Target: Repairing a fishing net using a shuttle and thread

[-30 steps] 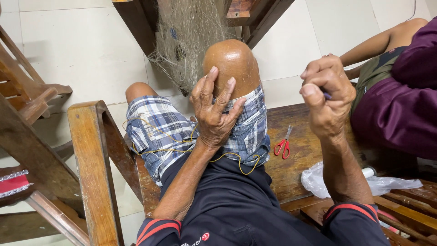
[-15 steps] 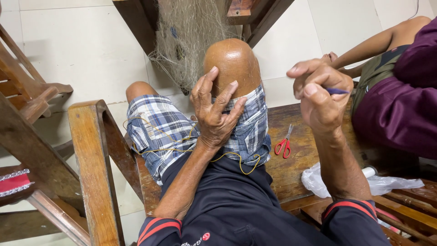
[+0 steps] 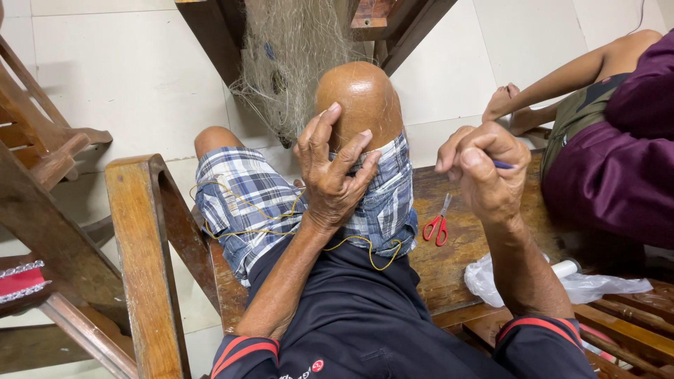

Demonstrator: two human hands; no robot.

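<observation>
I sit on a wooden bench in plaid shorts, right knee raised. My left hand rests spread against the raised knee, fingers apart, pinching fine net strands near the knee. A pale fishing net hangs from above in front of the knee. My right hand is closed around a thin blue tool whose tip pokes out to the right. A yellow cord loops across my lap.
Red-handled scissors lie on the bench right of my thigh. A clear plastic bag with a white spool lies further right. Another person in purple sits at the right. Wooden chair frames stand at the left.
My right hand has come down and moved left, toward the knee, with the blue tool. My left hand stays on the knee.
</observation>
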